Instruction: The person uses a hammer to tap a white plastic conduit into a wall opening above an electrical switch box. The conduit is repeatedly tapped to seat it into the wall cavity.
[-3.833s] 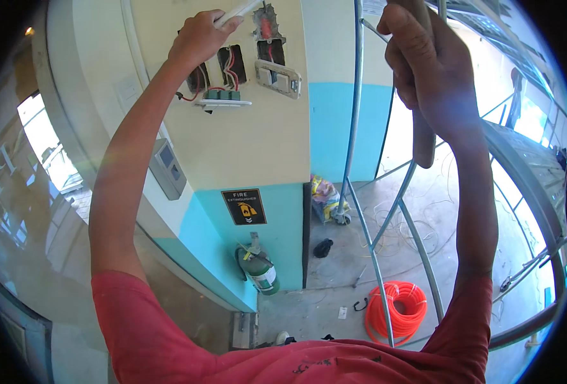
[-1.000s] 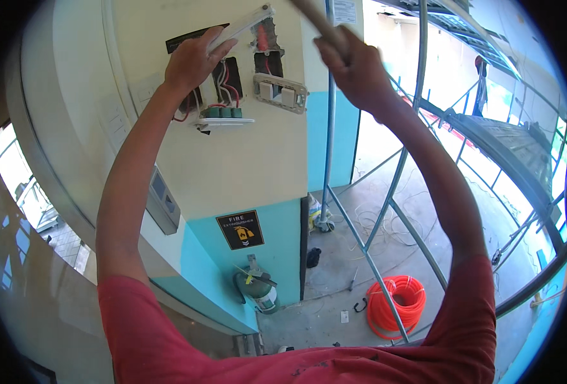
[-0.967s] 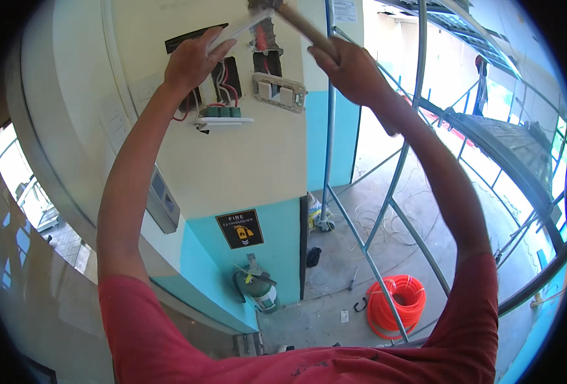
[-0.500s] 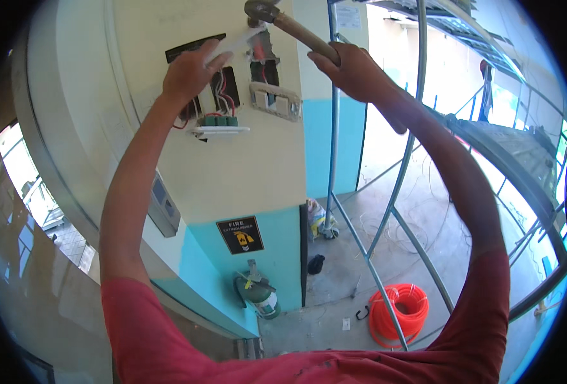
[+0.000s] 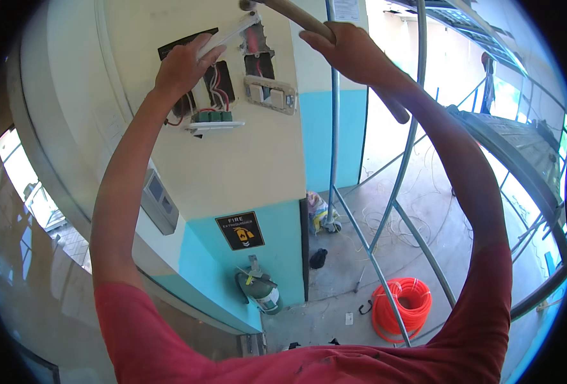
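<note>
My left hand [image 5: 184,64] pinches a white chisel [image 5: 232,35]; my right hand [image 5: 344,51] grips the hammer handle [image 5: 309,22] just above it.

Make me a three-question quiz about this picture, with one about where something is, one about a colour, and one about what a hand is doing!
1. Where is the coil of tubing?
A. on the floor by the metal poles
B. hanging on the wall
C. in the left hand

2. What colour is the lower part of the wall?
A. red
B. turquoise
C. black

3. What is the right hand doing?
A. hanging open and empty
B. resting on the floor
C. gripping a hammer handle

Answers:
1 A, the orange coil lies on the concrete floor beside the scaffold poles.
2 B, the wall is turquoise below and cream above.
3 C, its fingers wrap the wooden hammer handle, while the left hand holds a pale chisel against the wall.
</note>
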A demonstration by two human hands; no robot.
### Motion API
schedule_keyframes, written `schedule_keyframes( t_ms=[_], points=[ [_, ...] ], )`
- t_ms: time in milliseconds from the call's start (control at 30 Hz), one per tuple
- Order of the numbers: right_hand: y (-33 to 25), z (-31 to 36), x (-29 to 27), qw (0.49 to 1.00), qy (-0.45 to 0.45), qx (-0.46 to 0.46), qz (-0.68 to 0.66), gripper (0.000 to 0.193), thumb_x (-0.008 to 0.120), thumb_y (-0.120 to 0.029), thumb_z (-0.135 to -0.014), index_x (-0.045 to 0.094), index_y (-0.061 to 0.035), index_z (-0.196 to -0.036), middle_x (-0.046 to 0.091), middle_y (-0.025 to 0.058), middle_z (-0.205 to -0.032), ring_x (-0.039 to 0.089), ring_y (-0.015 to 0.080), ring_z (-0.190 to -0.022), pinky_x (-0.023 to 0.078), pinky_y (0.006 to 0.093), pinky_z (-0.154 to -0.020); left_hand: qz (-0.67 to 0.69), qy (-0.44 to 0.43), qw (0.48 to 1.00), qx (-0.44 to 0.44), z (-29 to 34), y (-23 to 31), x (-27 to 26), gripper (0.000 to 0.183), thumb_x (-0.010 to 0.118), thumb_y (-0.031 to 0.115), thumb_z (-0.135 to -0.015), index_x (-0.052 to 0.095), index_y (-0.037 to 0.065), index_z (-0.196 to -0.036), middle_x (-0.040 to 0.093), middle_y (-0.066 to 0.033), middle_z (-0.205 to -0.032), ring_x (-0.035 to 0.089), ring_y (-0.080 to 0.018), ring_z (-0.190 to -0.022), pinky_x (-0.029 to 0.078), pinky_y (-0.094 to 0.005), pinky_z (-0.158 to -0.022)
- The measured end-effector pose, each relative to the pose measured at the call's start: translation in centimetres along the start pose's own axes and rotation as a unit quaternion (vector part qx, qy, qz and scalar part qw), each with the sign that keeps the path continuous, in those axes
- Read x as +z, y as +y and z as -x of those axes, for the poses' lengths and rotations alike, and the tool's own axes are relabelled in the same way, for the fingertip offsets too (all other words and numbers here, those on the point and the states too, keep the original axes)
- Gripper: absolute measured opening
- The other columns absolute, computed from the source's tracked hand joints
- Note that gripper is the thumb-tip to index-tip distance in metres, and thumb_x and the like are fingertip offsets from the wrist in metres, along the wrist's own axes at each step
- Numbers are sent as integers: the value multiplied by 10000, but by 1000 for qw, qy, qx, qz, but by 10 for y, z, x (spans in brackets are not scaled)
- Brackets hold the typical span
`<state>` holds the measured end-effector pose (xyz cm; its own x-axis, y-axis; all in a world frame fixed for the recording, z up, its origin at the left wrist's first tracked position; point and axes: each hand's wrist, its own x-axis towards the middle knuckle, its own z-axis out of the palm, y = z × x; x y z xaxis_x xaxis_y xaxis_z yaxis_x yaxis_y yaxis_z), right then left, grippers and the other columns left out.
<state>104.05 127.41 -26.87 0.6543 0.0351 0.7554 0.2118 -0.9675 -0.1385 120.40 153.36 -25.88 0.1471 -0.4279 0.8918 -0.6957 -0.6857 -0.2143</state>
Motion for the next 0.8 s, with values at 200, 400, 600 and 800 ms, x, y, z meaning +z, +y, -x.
schedule_keyframes(
  t_ms=[200,400,600,800],
  points=[
    [-64,36,-65,972,112,-91,-185,327,466,-361,-966,505,-45,-887,474,13,-612,462,107,-481,437,307,-459,-6,-14,1000,-14,3,-4,-3,449,559,473,-874,592,90,-1107,664,-188,-779,649,-365,-727,524,-437,-640],
    [11,-4,15,994,91,-56,23,454,555,-423,-913,622,25,-879,600,123,-582,607,203,-491,500,344,-464,-15,12,1000,14,-4,-6,5,490,549,497,-870,588,94,-1146,670,-174,-794,652,-354,-741,522,-442,-671],
    [-34,22,-22,975,166,-111,-102,429,548,-440,-917,618,-21,-977,556,72,-609,549,145,-516,463,320,-521,27,-47,997,-54,4,0,-6,443,574,430,-880,575,93,-1167,664,-189,-844,639,-358,-754,499,-403,-690],
    [24,2,13,999,21,38,-23,462,556,-453,-907,603,5,-867,546,48,-581,547,140,-509,460,301,-516,-28,6,1000,-6,3,3,-1,468,573,447,-875,574,95,-1183,668,-182,-858,645,-351,-796,510,-400,-726]
  ],
)
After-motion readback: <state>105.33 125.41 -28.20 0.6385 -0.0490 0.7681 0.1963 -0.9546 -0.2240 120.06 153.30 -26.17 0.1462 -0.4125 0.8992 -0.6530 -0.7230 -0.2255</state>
